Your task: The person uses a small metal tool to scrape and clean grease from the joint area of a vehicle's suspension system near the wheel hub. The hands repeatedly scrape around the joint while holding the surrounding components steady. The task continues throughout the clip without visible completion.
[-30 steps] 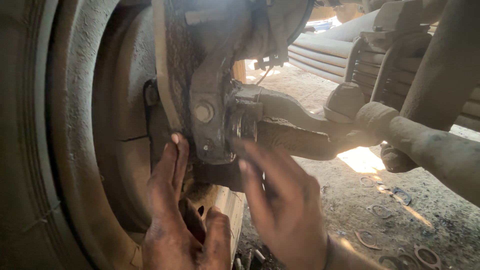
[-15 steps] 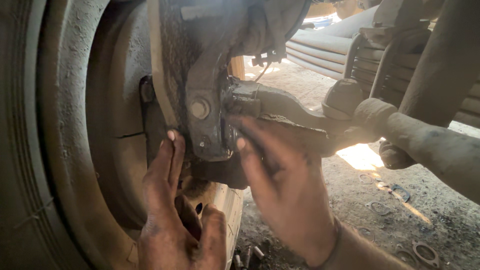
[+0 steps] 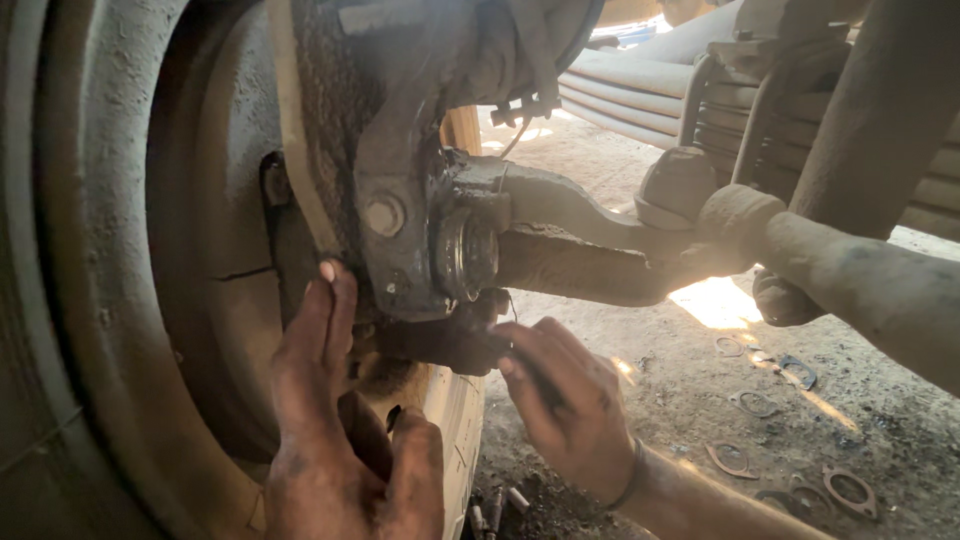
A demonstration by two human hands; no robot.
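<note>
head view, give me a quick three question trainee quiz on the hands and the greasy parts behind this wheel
1. True or false: the left hand lies with fingers stretched up against the dusty grey metal drum.
2. Which is nearest the right hand? A) the stacked grey leaf springs B) the dark greasy block under the round grey bolt head C) the flat metal gasket rings on the dirt ground
3. Fill in: the thick dusty steering rod runs off to the ____ of the picture.

Key: 1 true; 2 B; 3 right
</note>
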